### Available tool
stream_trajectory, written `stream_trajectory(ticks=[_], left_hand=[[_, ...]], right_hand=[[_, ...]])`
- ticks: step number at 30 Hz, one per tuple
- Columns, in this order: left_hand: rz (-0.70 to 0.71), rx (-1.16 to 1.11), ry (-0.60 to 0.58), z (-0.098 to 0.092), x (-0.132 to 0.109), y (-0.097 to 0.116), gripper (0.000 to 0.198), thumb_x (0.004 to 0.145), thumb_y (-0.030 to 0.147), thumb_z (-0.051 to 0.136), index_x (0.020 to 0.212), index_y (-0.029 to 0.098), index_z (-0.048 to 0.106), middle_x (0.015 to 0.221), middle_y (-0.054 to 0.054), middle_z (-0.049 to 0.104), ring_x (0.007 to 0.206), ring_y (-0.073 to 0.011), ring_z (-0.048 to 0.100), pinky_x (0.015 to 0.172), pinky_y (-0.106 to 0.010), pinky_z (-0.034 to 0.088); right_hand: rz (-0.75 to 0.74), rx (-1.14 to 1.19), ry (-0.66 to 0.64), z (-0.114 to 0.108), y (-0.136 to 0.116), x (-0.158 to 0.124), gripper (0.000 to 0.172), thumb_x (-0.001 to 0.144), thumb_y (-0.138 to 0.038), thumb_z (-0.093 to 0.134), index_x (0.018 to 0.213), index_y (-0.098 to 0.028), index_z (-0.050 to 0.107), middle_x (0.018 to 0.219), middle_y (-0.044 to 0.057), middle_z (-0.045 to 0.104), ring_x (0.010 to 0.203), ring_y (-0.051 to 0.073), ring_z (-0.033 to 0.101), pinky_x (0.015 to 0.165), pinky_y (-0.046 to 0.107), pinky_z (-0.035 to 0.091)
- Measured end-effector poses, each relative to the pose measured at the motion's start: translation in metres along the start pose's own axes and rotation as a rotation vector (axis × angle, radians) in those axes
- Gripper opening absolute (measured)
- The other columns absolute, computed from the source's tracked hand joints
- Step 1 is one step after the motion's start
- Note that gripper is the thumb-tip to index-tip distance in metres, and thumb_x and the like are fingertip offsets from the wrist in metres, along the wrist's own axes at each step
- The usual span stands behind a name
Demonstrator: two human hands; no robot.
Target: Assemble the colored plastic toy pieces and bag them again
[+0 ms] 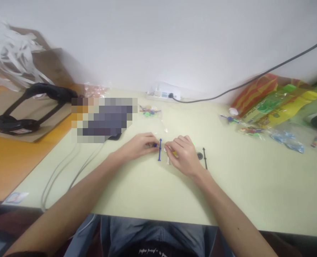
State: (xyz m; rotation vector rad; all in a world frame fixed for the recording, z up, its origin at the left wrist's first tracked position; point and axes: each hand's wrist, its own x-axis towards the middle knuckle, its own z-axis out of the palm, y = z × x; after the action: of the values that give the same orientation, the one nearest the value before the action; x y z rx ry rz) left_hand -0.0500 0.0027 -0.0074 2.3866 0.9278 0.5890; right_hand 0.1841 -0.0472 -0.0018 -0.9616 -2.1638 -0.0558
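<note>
My left hand (143, 145) is closed, its fingertips pinching a small blue plastic piece (154, 145). Right beside those fingertips is a thin blue rod (159, 151) with an arrow-like tip; whether it is touched, I cannot tell. Across from it, my right hand (183, 153) has its fingers bent and pressed together, hiding what they grip. A bit of yellow plastic (174, 154) shows under that hand, and a small white piece (168, 161) stands below its thumb. To the right of the wrist lie a black wheel (199, 156) and a black rod (204, 157).
Small coloured parts in clear bags (150, 111) lie behind my hands. A pixelated dark device (107, 119) with cables is at left, beside a black frame (35, 107). A power strip (165, 93) sits by the wall. Bright snack packets (276, 103) and bagged parts (252, 131) stand at right.
</note>
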Motion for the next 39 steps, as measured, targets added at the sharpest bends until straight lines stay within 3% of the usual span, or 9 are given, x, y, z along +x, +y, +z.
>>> stream_trajectory(ticks=[16, 23, 29, 39], left_hand=[[0.000, 0.017, 0.021, 0.0062, 0.0019, 0.0051, 0.017, 0.095, 0.032, 0.063, 0.101, 0.023, 0.076, 0.100, -0.005, 0.066, 0.088, -0.0167, 0.066, 0.081, -0.027, 0.049], [-0.008, 0.044, 0.033, 0.0089, 0.0015, 0.0044, 0.026, 0.097, 0.035, 0.061, 0.120, 0.027, 0.072, 0.099, -0.004, 0.065, 0.085, -0.0163, 0.064, 0.079, -0.027, 0.048], [-0.002, 0.033, 0.010, 0.0105, 0.0011, 0.0028, 0.020, 0.096, 0.033, 0.062, 0.109, 0.027, 0.077, 0.102, -0.004, 0.066, 0.093, -0.0176, 0.066, 0.086, -0.028, 0.049], [0.050, -0.020, 0.001, 0.0047, -0.0001, 0.0014, 0.020, 0.096, 0.035, 0.062, 0.102, 0.024, 0.077, 0.100, -0.006, 0.067, 0.089, -0.0179, 0.066, 0.084, -0.029, 0.050]], right_hand=[[-0.002, -0.013, 0.008, -0.0022, 0.0014, -0.0002, 0.019, 0.102, -0.022, 0.051, 0.089, -0.018, 0.065, 0.069, 0.002, 0.060, 0.071, 0.018, 0.050, 0.072, 0.034, 0.033], [-0.010, -0.009, 0.017, -0.0015, 0.0016, -0.0007, 0.018, 0.101, -0.021, 0.052, 0.091, -0.018, 0.066, 0.070, 0.002, 0.061, 0.072, 0.018, 0.050, 0.072, 0.035, 0.034], [0.008, -0.012, 0.006, -0.0022, 0.0034, -0.0006, 0.019, 0.101, -0.022, 0.051, 0.089, -0.018, 0.065, 0.070, 0.002, 0.061, 0.072, 0.018, 0.050, 0.073, 0.034, 0.033], [0.024, -0.005, -0.011, -0.0019, 0.0045, -0.0010, 0.018, 0.101, -0.022, 0.051, 0.090, -0.019, 0.064, 0.070, 0.002, 0.061, 0.071, 0.018, 0.051, 0.073, 0.035, 0.034]])
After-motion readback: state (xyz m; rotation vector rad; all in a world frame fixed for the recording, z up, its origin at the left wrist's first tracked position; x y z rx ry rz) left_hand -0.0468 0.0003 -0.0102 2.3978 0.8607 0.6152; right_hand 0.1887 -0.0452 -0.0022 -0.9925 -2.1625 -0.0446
